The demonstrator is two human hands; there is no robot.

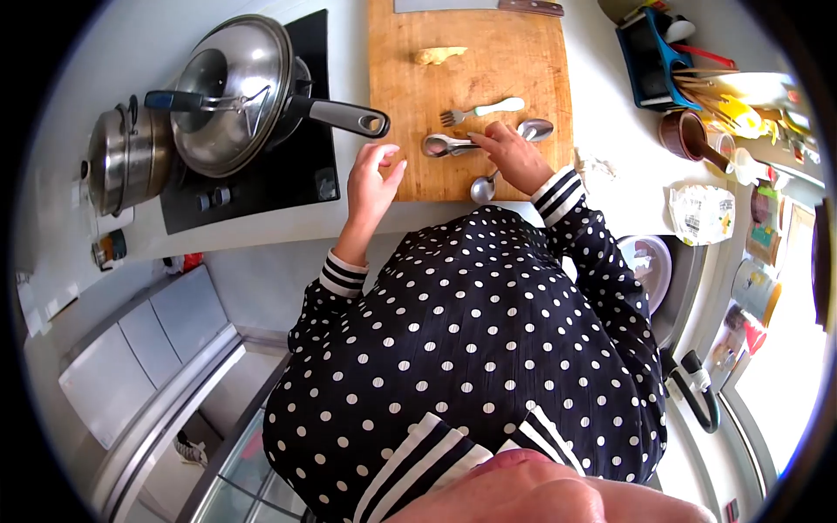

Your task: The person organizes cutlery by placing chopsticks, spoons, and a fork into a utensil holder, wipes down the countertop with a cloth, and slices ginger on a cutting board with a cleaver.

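Observation:
My left hand [373, 190] is held over the near left edge of the wooden cutting board [410, 105], fingers curved and apart, with nothing in them. On the board, the fingers of my right hand [514, 159] are closed on the handle of a metal spoon [436, 146] whose bowl points left. Two more spoons lie around that hand: one spoon [535, 130] to its right, another spoon [482, 189] by the near edge. Just beyond them rests a small fork [482, 112] with a pale green handle. Farther back lies a knobbly yellowish piece [438, 56], resembling ginger.
A large knife [471, 5] lies across the board's far end. On the left, a lidded pan [231, 105] sits on the black hob [261, 196], its handle reaching toward the board. Beside it stands a steel pot [131, 161]. A plastic bag [702, 214] lies at right.

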